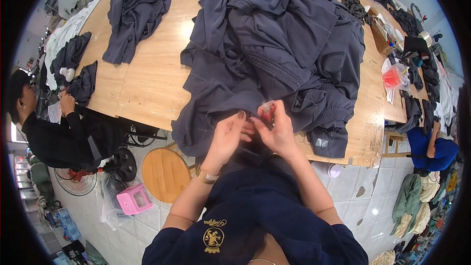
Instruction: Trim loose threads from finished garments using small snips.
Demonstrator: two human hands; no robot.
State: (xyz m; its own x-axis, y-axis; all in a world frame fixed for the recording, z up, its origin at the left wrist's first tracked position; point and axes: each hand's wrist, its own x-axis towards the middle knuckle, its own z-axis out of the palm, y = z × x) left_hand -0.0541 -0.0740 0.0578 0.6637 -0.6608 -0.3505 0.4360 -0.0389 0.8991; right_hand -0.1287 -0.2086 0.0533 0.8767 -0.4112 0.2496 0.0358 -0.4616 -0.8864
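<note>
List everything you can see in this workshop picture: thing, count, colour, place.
table: one, light wood, centre
big garment pile: one, dark grey, table middle
small garment pile: one, dark grey, table left
stool: one, round, wood, under table edge
pink stool: one, floor, lower left
fan: one, floor, left
red bag: one, table right
co-worker: one, black top, left
second person: one, blue top, right
left hand: gold watch, pinching grey fabric
right hand: fingers on small clear-and-red item

hands: 2 | garment piles: 3 | round stool: 1 | pink stool: 1 | fan: 1
</note>
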